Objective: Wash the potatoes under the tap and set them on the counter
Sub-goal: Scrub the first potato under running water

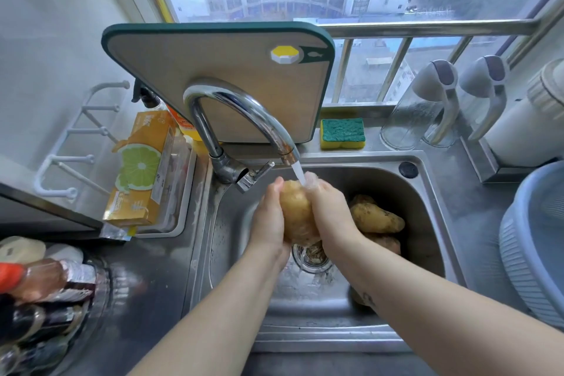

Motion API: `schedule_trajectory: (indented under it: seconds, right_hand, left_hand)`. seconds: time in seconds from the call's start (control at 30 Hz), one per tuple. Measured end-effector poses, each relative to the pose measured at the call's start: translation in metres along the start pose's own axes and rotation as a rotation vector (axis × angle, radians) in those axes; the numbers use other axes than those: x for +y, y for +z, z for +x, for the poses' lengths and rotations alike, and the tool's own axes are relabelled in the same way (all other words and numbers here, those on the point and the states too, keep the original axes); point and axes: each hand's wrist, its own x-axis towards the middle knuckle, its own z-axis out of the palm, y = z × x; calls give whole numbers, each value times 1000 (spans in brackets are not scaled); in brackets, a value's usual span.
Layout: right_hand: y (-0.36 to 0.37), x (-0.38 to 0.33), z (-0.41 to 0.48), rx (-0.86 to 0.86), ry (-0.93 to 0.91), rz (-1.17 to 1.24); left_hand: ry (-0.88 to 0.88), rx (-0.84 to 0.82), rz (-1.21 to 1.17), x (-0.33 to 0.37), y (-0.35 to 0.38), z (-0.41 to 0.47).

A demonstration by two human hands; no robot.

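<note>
A wet yellow potato [297, 210] is held over the steel sink [427, 189] between both hands, right under the running stream from the chrome tap [241, 107]. My left hand [270, 217] grips its left side and my right hand [329, 207] wraps its right side, with water hitting the fingertips. More potatoes [377, 218] lie in the right part of the basin, stacked against the wall. Another potato [360, 298] shows partly under my right forearm. The drain strainer [311, 256] sits just below the held potato.
A cutting board [219, 70] leans behind the tap. A green-yellow sponge [342, 133] lies on the ledge, and glass jugs [427, 107] stand at right. A blue basin [537, 241] occupies the right counter. Orange boxes [143, 168] and bottles [39, 281] crowd the left counter.
</note>
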Motion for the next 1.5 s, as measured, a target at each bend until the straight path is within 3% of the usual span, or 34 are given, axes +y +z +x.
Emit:
schedule_trajectory:
  seconds: [0.1, 0.2, 0.3, 0.4, 0.47, 0.57, 0.67, 0.77, 0.9, 1.0, 1.13, 1.3, 1.37, 1.5]
  right_hand:
    - [-8, 6, -11, -42, -442, -157]
    - [-20, 13, -6, -171, -640, -379]
    - [-19, 10, -3, -130, -492, -292]
    - [-12, 5, 9, -9, -205, -147]
    - [-8, 1, 17, 21, -16, -56]
    - [-10, 2, 23, 8, 209, 98]
    - [-14, 10, 27, -87, 446, 344]
    - [-13, 14, 30, -72, 505, 375]
    - [-11, 7, 24, -21, 355, 201]
    - [-5, 0, 16, -98, 145, 104]
    - [-1, 4, -2, -93, -96, -73]
    - [-14, 13, -11, -192, -364, -346]
    - [-17, 11, -8, -225, -372, -381]
    - [-11, 7, -4, -164, -229, -188]
  left_hand:
    - [-307, -17, 7, 15, 4, 9]
    - [-488, -95, 103, 25, 1, 15]
    - [-423, -71, 131, 27, 6, 17]
    - [-147, 94, 191, 14, 13, 13]
    - [83, 137, 399, 1, 10, 10]
    - [371, -12, 503, -13, -1, 2]
    - [449, -184, 500, -22, -12, 1]
    - [517, -234, 652, -25, -20, 2]
    - [574, -242, 636, -19, -19, 4]
    - [501, -184, 491, -13, -8, 4]
    - [244, -29, 16, -3, 3, 7]
    - [-128, -109, -287, 11, -2, 7]
    - [-181, -147, -330, 15, -4, 6]
    - [-221, -130, -339, 13, -2, 6]
